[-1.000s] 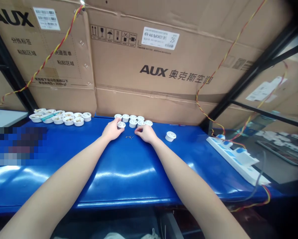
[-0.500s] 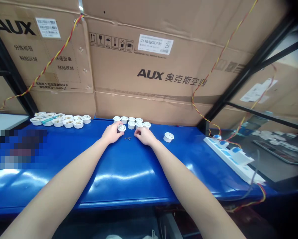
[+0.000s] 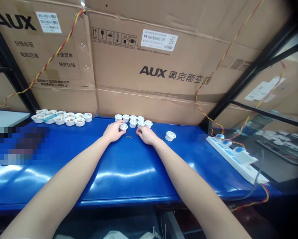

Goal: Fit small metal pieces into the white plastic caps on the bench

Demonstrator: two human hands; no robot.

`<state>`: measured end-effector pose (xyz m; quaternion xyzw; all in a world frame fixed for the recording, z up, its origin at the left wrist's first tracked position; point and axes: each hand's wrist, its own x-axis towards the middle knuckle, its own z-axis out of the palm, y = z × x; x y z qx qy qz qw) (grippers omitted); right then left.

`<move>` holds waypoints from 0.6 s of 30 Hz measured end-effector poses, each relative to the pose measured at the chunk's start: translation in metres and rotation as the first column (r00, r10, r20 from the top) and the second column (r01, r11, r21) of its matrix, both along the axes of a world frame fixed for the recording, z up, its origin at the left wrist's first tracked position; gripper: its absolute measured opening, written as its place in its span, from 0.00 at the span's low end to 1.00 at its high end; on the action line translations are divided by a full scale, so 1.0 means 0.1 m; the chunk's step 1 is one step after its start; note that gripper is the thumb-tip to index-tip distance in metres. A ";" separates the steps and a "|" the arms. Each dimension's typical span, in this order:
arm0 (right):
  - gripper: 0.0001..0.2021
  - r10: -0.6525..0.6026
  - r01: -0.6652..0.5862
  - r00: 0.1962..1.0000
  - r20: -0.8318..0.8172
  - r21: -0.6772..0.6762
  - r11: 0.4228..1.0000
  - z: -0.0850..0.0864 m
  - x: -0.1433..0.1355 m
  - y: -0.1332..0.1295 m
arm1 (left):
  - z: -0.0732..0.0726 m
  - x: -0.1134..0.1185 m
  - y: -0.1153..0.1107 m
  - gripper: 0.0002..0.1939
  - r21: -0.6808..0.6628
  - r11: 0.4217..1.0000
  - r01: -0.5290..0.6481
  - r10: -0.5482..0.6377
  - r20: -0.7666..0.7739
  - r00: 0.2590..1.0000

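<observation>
My left hand (image 3: 112, 131) is closed around a small round white tub (image 3: 123, 126), its top facing up. Just right of it, my right hand (image 3: 146, 134) has its fingertips pinched together; whatever they hold, if anything, is too small to make out. Between the hands, a few small dark screw-like pieces (image 3: 129, 136) lie on the blue tabletop (image 3: 129, 159). Several white tubs (image 3: 133, 123) stand in rows right behind my hands. A single white tub (image 3: 170, 135) sits apart to the right of my right hand.
Several open white tubs with small parts (image 3: 69, 120) stand at the back left, a teal strip (image 3: 50, 117) across them. A white power strip (image 3: 236, 159) lies at the right. Cardboard boxes (image 3: 149, 89) wall the back; twisted red-yellow wires (image 3: 53, 56) hang before them.
The camera view has shifted slightly. Both hands stay in nearly the same place, the left still on the tub and the right still pinched beside the small pieces.
</observation>
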<state>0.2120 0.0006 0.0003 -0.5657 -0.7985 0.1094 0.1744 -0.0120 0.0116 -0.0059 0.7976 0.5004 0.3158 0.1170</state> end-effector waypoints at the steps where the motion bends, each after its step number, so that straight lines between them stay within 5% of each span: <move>1: 0.07 0.004 -0.005 1.000 0.011 0.005 1.000 0.00 -0.01 0.00 | -0.01 0.00 0.01 0.23 0.026 1.000 0.014 -0.014 0.008 1.000; 11: 0.08 0.085 -0.049 0.980 -0.182 0.194 0.980 0.13 -0.13 -0.13 | 0.06 0.09 -0.07 0.22 0.273 0.944 0.187 -0.197 0.010 0.980; 18: 0.07 0.139 -0.090 0.978 -0.154 0.285 0.954 0.23 -0.24 -0.24 | 0.07 0.14 -0.12 0.22 0.265 0.938 0.225 -0.231 -0.010 0.973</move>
